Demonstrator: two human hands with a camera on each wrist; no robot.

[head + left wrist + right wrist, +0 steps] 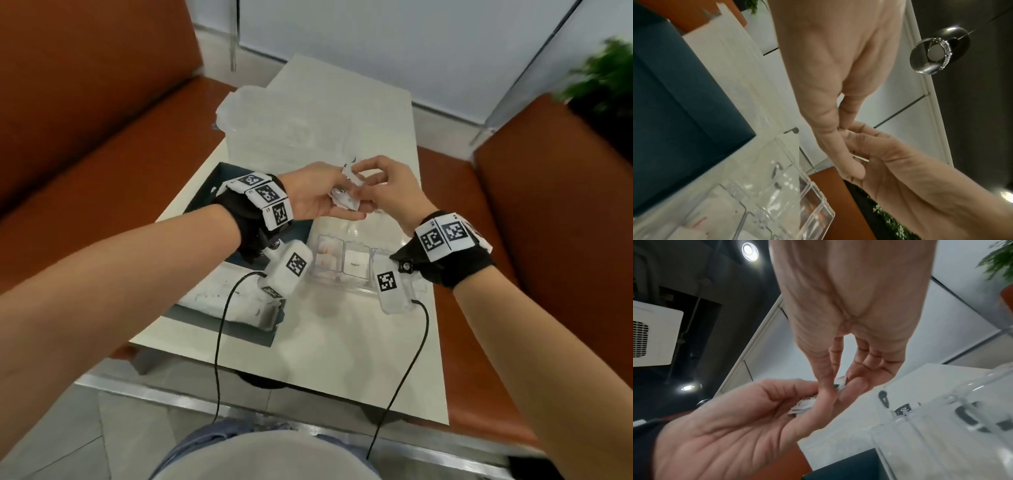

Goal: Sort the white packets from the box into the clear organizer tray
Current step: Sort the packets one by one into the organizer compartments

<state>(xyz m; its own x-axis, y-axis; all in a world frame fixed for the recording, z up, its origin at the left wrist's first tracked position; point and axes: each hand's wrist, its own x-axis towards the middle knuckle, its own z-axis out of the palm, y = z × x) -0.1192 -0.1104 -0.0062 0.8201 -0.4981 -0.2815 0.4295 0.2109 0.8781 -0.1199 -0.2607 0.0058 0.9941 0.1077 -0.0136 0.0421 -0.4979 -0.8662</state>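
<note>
So both hands are up in the air over the middle of the desk (342, 342), meeting above the gap between the box (202, 205) on the left and the clear organizer tray (346, 270) on the right. The left hand (310, 198) lies palm up with a small bunch of white packets (344, 197) resting on it, fingers loosely curled round them like a little holding dish, and my guess is that's so the right hand (387, 188) can peel them off one at a time. The right grip is clamped on the top packet, thumb and forefinger pinching its edge. Makes sense to hold the stack right over the tray, since the drop into a compartment is short from there. The tray already has a white packet lying flat in its middle compartment, and the one to the left has something pale in it that I can't make out. More white packets sit in the near end of the box, partly behind the left wrist gear. How many packets are in the hand is hard to say, they're crumpled together and fingers cover most of them. The left wrist view barely shows any packet at all, just the two hands touching. There's also a big clear container (274, 130) at the far end of the desk, too washed out to read.
</note>
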